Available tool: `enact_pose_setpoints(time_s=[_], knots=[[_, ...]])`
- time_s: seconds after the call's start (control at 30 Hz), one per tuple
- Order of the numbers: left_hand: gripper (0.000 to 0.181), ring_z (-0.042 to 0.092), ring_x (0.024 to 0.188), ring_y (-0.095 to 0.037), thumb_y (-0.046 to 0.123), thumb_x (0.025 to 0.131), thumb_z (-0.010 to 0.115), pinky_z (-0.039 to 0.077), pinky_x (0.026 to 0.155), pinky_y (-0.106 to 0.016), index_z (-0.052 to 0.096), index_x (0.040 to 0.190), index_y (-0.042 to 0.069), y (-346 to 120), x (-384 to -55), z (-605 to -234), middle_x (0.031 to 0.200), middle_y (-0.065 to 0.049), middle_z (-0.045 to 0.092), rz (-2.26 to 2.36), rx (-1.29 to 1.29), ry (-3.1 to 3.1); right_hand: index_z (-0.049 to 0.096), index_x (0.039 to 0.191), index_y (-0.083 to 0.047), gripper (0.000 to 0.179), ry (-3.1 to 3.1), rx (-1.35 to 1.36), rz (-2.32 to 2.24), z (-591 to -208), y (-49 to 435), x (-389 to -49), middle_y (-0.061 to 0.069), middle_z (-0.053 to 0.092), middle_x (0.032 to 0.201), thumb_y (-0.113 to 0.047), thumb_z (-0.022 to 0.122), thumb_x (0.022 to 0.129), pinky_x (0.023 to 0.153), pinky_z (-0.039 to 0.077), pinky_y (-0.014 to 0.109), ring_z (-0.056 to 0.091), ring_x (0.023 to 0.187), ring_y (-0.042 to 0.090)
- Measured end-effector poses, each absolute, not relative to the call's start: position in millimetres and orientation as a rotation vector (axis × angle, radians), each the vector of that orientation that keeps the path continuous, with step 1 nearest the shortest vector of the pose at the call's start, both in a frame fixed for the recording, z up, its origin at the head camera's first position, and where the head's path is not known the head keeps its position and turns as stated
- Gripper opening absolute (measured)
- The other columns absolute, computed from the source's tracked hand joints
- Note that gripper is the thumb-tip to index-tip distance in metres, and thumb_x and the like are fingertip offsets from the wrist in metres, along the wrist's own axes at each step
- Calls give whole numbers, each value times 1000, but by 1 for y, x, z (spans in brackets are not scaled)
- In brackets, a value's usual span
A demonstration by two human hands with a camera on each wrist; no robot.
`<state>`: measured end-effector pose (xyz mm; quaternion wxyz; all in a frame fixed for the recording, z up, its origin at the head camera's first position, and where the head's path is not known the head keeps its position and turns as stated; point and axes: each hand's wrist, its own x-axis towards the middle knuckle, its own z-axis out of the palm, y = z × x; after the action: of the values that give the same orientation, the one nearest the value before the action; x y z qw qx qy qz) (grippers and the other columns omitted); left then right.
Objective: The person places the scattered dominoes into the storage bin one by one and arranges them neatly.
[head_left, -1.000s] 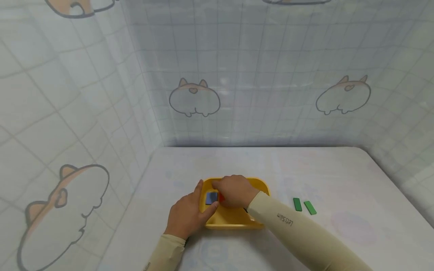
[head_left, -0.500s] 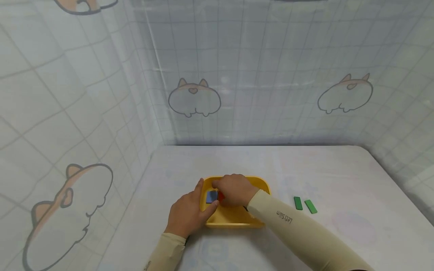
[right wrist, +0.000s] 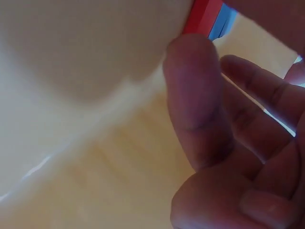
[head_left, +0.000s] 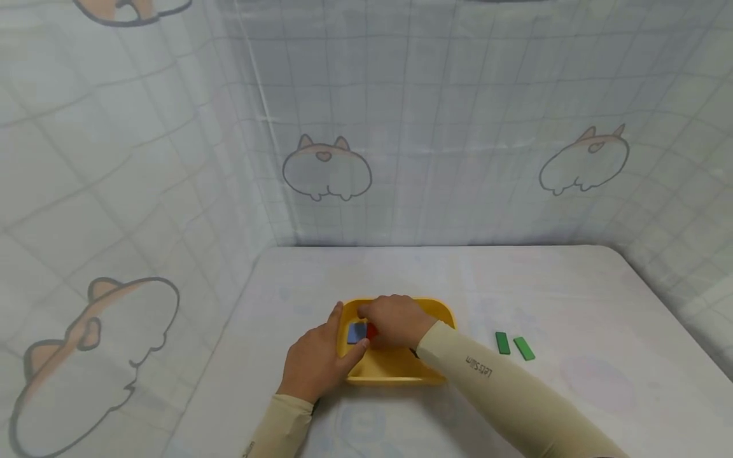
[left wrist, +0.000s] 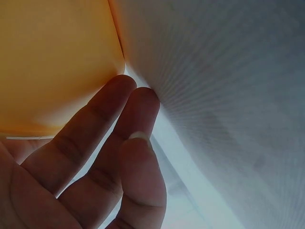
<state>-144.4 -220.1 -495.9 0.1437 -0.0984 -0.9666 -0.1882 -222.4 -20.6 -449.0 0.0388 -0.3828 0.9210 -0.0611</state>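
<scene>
A shallow yellow tray (head_left: 395, 380) sits on the white table. My left hand (head_left: 317, 361) grips its left side, thumb over the inside and fingers against the outer wall; the left wrist view shows those fingers (left wrist: 138, 114) against the yellow wall (left wrist: 52, 57). Inside the tray, my right hand (head_left: 395, 321) pinches a small red block (head_left: 371, 332), mostly hidden under the fingers. To the red block's left is a flat blue block (head_left: 356, 333). The right wrist view has the red block (right wrist: 202, 16) at a fingertip, with blue right beside it.
Right of the tray, a dark green flat block (head_left: 502, 343) and a lighter green one (head_left: 523, 348) lie on the table (head_left: 401, 273). Grid-patterned sheeting with cartoon animals (head_left: 326, 168) closes off the back, left and right.
</scene>
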Motion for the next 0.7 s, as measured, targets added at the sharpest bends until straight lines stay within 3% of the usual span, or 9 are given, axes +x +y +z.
enact_pose_setpoints(time_s=[0.17,0.43,0.7], knots=[[101,60,66,-13,87,91,47,47,50,-32,43,162,14,-220,-145,-497,84,0,69,-559,-277,-2782,72,117,-22,36,2835,-1183,-233,-444,-13,-220,-15,65,87,-47,82,92,64,51,29,56,72,10],[99,60,66,-14,84,92,52,49,52,-34,44,161,14,-213,-141,-498,84,-1,69,-544,-248,-2777,71,135,-18,51,2885,-1161,-347,-414,27,-202,-6,75,118,-45,80,93,76,58,33,68,92,10],[99,70,81,-22,83,92,51,58,65,-43,41,163,14,-207,-134,-501,102,-9,75,-543,-213,-2802,73,127,-20,41,2919,-1140,-592,-400,83,-183,-9,74,109,-44,80,94,79,56,36,69,97,15]])
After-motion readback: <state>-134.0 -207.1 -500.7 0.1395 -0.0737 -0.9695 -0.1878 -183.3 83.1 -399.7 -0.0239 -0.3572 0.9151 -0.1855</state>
